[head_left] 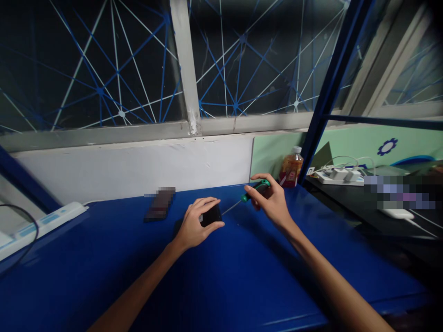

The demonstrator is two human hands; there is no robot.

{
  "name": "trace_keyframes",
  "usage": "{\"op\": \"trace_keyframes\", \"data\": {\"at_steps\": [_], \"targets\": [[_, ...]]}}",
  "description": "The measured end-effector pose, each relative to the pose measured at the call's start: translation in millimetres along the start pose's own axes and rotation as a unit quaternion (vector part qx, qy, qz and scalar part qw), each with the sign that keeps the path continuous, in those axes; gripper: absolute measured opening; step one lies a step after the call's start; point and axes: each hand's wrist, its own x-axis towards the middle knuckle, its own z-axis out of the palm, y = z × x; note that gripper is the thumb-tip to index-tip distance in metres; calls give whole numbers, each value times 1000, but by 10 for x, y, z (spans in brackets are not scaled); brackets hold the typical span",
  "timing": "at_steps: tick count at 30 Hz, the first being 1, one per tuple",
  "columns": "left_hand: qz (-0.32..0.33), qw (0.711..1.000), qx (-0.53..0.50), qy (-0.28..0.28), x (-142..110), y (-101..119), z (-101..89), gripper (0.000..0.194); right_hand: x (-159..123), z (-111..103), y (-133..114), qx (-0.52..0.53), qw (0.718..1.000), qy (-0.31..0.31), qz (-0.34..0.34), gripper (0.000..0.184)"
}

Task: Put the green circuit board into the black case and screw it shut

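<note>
My left hand (198, 222) is closed around a small black box-shaped object (212, 215), fingers over its far side and thumb along its near side. What kind of object it is, I cannot make out; the palm hides part of it. A screwdriver (256, 190) with a green and black handle is gripped in my right hand (272, 199). Its thin metal shaft slants down to the left, and the tip is at the right side of the black object. Whether the tip sits in a screw is too small to tell.
A dark phone (159, 204) lies left of my hands on the blue table (221, 286). A white power strip (44, 226) runs along the left edge. At the back right stands a drink bottle (291, 167). Another power strip (341, 176) with chargers lies on a black table beyond.
</note>
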Motion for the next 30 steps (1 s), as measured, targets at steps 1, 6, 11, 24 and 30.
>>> {"op": "trace_keyframes", "data": {"at_steps": [1, 6, 11, 24, 30], "targets": [[2, 1000, 0, -1, 0, -2, -2, 50, 8, -19, 5, 9, 1000, -18, 3, 37], [7, 1000, -14, 14, 2, -15, -11, 46, 32, -99, 32, 46, 997, -68, 11, 41], [23, 999, -23, 20, 3, -35, 0, 45, 28, -113, -7, 129, 985, -114, 5, 44], [32, 999, -31, 11, 7, -34, 5, 45, 36, -111, -32, 86, 993, -78, 19, 35], [30, 999, -32, 17, 12, -42, -2, 46, 43, -142, -57, 132, 984, -118, 17, 37]]}}
